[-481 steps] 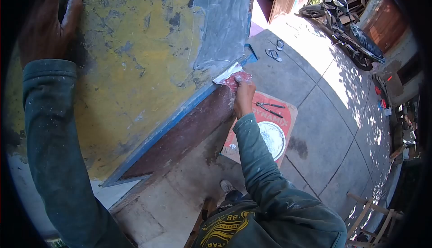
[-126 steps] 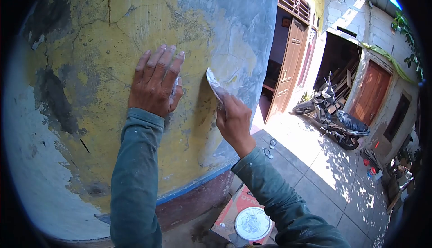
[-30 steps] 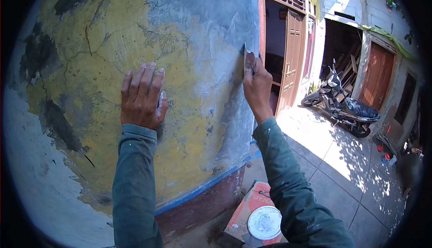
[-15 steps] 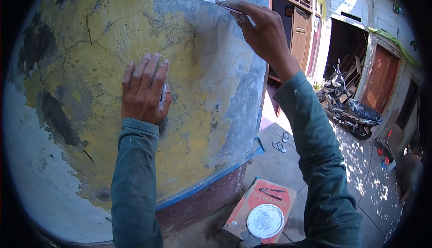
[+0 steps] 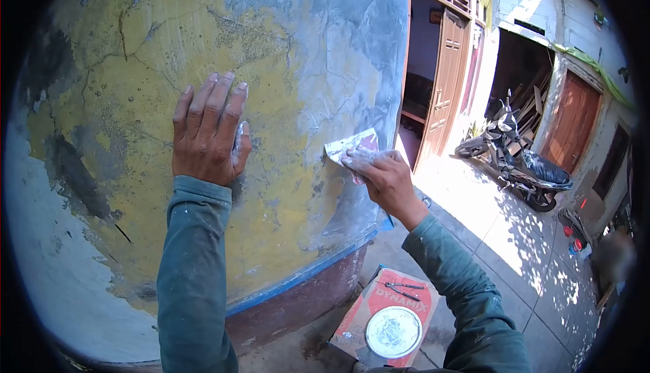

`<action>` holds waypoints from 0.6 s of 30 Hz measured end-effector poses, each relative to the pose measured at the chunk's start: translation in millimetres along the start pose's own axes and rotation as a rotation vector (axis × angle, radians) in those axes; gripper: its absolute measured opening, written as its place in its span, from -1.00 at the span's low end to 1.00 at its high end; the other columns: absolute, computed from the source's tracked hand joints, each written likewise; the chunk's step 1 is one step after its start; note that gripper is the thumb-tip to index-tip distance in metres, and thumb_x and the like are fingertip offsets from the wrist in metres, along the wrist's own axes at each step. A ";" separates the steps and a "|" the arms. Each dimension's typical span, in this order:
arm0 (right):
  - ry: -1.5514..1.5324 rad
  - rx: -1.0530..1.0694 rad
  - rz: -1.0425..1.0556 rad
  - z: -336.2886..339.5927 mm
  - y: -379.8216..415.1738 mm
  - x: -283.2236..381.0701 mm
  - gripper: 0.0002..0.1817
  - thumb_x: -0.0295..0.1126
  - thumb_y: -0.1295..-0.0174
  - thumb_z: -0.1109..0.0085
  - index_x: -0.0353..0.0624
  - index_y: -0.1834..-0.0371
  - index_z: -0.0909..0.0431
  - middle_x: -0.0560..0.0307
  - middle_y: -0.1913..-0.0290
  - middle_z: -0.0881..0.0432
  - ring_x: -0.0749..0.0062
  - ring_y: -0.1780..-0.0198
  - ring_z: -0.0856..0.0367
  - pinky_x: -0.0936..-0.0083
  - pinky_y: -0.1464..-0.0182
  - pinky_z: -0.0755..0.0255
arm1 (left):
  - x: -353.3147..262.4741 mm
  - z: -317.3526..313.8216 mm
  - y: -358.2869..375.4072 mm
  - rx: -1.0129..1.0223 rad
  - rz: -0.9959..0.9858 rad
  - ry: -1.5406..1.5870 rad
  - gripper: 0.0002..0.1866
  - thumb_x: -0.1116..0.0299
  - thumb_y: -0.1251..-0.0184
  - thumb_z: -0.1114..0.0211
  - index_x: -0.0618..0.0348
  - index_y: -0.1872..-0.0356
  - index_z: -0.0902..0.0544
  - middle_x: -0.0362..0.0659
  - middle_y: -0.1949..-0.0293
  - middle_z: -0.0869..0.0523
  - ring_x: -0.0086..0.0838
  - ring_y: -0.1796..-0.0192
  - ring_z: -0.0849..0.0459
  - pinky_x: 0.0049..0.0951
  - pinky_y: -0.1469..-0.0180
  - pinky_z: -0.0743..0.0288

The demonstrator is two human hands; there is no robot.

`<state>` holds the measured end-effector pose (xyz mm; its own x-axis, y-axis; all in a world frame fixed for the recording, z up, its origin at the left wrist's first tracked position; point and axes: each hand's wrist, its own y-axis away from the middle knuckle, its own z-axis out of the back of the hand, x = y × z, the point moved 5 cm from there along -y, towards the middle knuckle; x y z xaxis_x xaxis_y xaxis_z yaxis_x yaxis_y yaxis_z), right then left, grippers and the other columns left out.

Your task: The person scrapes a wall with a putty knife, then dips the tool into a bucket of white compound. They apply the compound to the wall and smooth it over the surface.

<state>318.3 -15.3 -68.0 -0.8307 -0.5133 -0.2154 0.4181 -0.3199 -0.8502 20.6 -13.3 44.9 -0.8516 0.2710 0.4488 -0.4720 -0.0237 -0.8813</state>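
Observation:
My right hand (image 5: 388, 182) grips a flat putty spreader (image 5: 362, 144), its blade smeared with white paste, at the right part of the wall. White paste also coats the fingers. My left hand (image 5: 205, 133) rests on the yellow, cracked part of the wall (image 5: 264, 190), fingers stretched upward. Something white shows beside its thumb, too hidden to name. Grey-blue filler (image 5: 325, 7) covers the wall's upper right, and a whitish layer (image 5: 54, 237) lies at the lower left.
Below stands a red and brown cardboard box (image 5: 362, 312), bearing a round white lid-like disc (image 5: 393, 332) and pliers (image 5: 404, 289). A blue ledge (image 5: 298, 271) runs along the wall's foot. Off to the right are an open wooden door (image 5: 445, 89) and a parked motorbike (image 5: 521, 163).
My right hand has come down from the upper wall with the spreader, whose broad face now shows. My left hand stays on the wall, shifted slightly left in view.

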 end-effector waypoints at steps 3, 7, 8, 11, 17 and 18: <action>-0.132 0.181 -0.107 3.9 17.4 1.2 -0.51 -0.54 -0.15 -0.33 0.06 -0.19 -0.70 0.08 0.28 -0.73 0.13 0.26 -0.71 0.26 0.12 -0.50 | -0.2 2.2 -2.3 -0.020 -0.004 0.008 -0.37 0.32 -0.24 -0.22 0.01 -0.43 -0.53 -0.12 -0.43 -0.53 -0.21 -0.51 -0.44 -0.02 -0.62 -0.12; -0.391 -0.398 -0.334 70.1 -65.4 -59.2 -0.61 -0.59 -0.19 -0.22 -0.17 -0.12 -0.66 -0.13 0.20 -0.75 -0.10 0.21 -0.75 0.19 0.13 -0.60 | -1.9 4.3 -2.6 -0.008 -0.011 0.026 -0.38 0.30 -0.24 -0.22 0.06 -0.40 -0.54 -0.05 -0.42 -0.53 -0.17 -0.50 -0.45 0.03 -0.61 -0.11; -0.377 -0.487 -0.386 85.9 -87.1 -79.4 -0.66 -0.59 -0.22 -0.18 -0.23 -0.08 -0.64 -0.19 0.19 -0.75 -0.17 0.19 -0.76 0.19 0.12 -0.61 | -1.3 3.3 -2.2 0.006 -0.008 0.029 -0.38 0.30 -0.24 -0.22 0.07 -0.40 -0.54 -0.04 -0.42 -0.53 -0.17 -0.51 -0.45 0.03 -0.62 -0.11; -0.240 -0.522 -0.460 109.9 -143.5 -113.3 -0.79 -0.50 -0.33 -0.13 -0.24 0.02 -0.64 -0.24 0.23 -0.74 -0.20 0.17 -0.75 0.15 0.15 -0.59 | -1.2 3.4 -0.9 -0.008 -0.019 0.025 -0.38 0.27 -0.23 -0.22 0.09 -0.38 -0.54 -0.03 -0.42 -0.53 -0.15 -0.51 -0.44 0.05 -0.62 -0.11; -0.092 -0.586 -0.141 97.7 -221.9 -4.7 -0.76 -0.48 -0.29 -0.20 -0.28 0.00 -0.62 -0.26 0.31 -0.68 -0.35 0.19 -0.66 -0.06 0.15 -0.49 | -1.3 5.6 -1.9 -0.018 -0.021 0.026 -0.37 0.25 -0.20 -0.24 0.10 -0.37 -0.54 -0.02 -0.42 -0.54 -0.14 -0.51 -0.44 0.06 -0.62 -0.11; -0.133 -0.464 -0.093 92.3 -226.5 15.5 -0.70 -0.47 -0.20 -0.23 -0.19 -0.02 -0.61 -0.23 0.18 -0.72 -0.26 0.16 -0.69 -0.03 0.12 -0.54 | -1.2 6.2 -2.1 -0.004 -0.018 0.041 -0.37 0.25 -0.19 -0.24 0.10 -0.37 -0.55 -0.02 -0.42 -0.54 -0.14 -0.51 -0.44 0.06 -0.62 -0.12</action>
<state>244.6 -24.4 165.5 -0.7900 -0.6064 -0.0904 0.1109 0.0037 -0.9938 21.2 -19.5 47.2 -0.8326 0.3107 0.4585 -0.4864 -0.0143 -0.8736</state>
